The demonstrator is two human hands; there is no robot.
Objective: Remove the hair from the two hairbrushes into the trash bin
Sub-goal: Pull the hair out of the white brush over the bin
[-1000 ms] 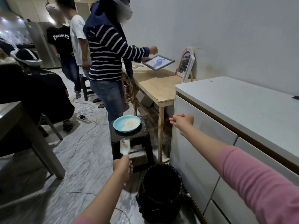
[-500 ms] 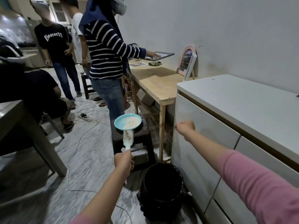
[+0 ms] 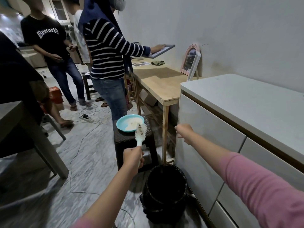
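Observation:
My left hand (image 3: 133,157) grips the handle of a white hairbrush (image 3: 140,133), held upright with dark hair among its bristles. The brush head is in front of a light blue plate (image 3: 122,123) on a dark stool (image 3: 125,139). My right hand (image 3: 183,131) is stretched forward with fingers closed, near the front of a white cabinet (image 3: 205,122); whether it holds anything is hidden. The black trash bin (image 3: 165,188) stands on the floor below and between my arms, its mouth open. Only one hairbrush is in view.
A person in a striped top (image 3: 105,51) stands just behind the stool, holding a frame over a wooden table (image 3: 158,83). Other people stand or sit at left. Cables and a power strip (image 3: 86,118) lie on the floor. A grey table (image 3: 19,127) juts in at left.
My left hand has brought the hairbrush forward and up toward the plate. My right hand has drifted slightly right, closer to the cabinet front. The striped-top person tilted the frame flatter.

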